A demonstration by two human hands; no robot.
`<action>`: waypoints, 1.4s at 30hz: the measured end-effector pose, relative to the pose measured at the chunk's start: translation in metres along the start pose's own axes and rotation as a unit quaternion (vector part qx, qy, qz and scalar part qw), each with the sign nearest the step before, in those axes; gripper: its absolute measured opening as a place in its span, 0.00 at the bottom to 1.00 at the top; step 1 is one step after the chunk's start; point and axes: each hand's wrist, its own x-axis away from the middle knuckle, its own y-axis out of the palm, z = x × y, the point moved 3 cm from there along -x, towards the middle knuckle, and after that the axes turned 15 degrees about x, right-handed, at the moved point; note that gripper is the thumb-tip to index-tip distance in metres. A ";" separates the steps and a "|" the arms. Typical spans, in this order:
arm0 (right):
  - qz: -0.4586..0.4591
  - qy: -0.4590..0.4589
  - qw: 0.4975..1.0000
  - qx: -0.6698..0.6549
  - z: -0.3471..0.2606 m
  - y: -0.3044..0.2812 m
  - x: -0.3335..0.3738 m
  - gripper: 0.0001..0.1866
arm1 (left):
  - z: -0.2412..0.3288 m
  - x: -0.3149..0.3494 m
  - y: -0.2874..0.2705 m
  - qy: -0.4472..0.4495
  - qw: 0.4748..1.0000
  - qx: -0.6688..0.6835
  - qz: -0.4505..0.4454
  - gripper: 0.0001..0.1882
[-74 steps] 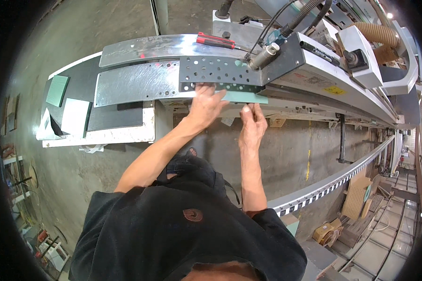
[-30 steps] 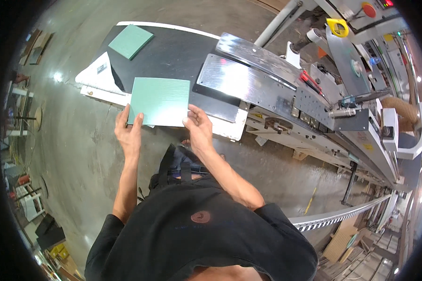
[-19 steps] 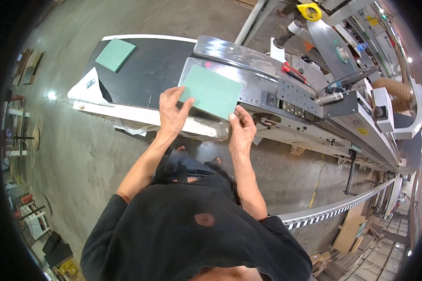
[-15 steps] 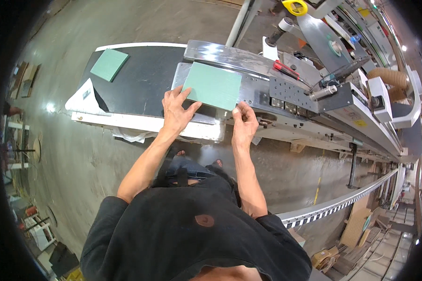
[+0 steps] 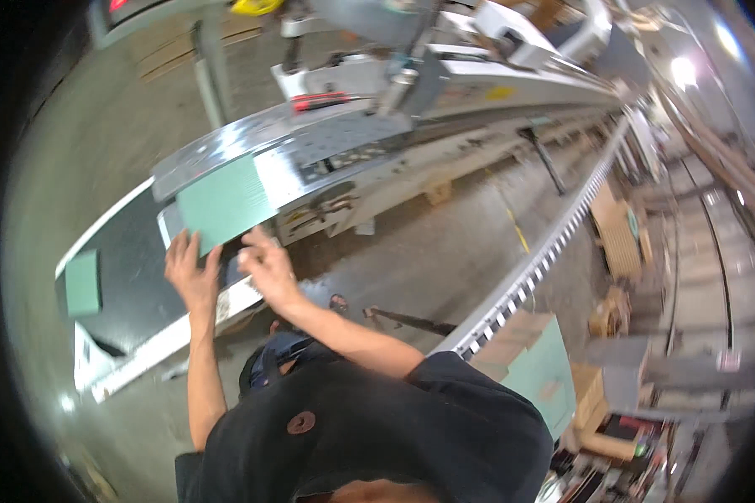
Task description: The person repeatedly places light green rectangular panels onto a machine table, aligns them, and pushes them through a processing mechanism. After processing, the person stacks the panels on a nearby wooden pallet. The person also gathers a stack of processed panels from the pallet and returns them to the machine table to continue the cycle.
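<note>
A pale green rectangular panel (image 5: pixel 224 199) lies flat on the metal bed of a long machine. My left hand (image 5: pixel 191 270) is at its near left corner, with fingers spread and fingertips on or against the panel. Just below the near edge is my right hand (image 5: pixel 270 267), its fingers loosely bent and apart, slightly blurred. Nothing shows in its grasp, and whether it touches the panel I cannot tell. Farther left, a smaller green piece (image 5: pixel 82 282) rests on the dark table top (image 5: pixel 134 251).
A red utility knife (image 5: pixel 319 101) lies on the machine behind the panel. A long rail with black and white stripes (image 5: pixel 512 303) runs off to the right. Beside it stands a stack of green-faced boards (image 5: pixel 541 377). A white sheet (image 5: pixel 95 359) hangs at the table's left end.
My view has swung to the right. My right hand has come off the panel's near right corner and moved left along the near edge, closer to my left hand.
</note>
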 end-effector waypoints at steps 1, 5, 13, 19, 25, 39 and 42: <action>0.029 -0.022 0.999 -0.018 0.014 0.003 -0.012 0.33 | 0.000 -0.004 0.009 0.013 1.000 0.015 -0.009 0.24; 0.068 -0.031 0.997 -0.024 0.012 0.002 -0.014 0.34 | -0.008 -0.001 0.018 0.005 0.999 0.031 -0.040 0.25; 0.098 -0.010 0.995 0.003 -0.003 0.015 -0.002 0.35 | -0.022 0.005 0.004 0.005 0.998 0.031 -0.062 0.25; 0.110 0.003 0.994 0.013 -0.007 0.010 0.000 0.35 | -0.016 0.001 0.009 0.008 0.996 0.072 -0.049 0.25; 0.116 -0.011 0.993 -0.033 0.000 0.017 -0.004 0.33 | -0.023 0.001 0.004 0.002 0.996 0.056 -0.064 0.25; 0.126 -0.052 0.990 0.028 0.004 0.002 -0.005 0.33 | -0.009 -0.006 0.016 -0.001 0.995 0.043 -0.091 0.23; 0.130 -0.091 0.987 0.041 0.002 -0.016 -0.006 0.30 | 0.004 -0.013 0.026 -0.010 0.993 0.068 -0.094 0.24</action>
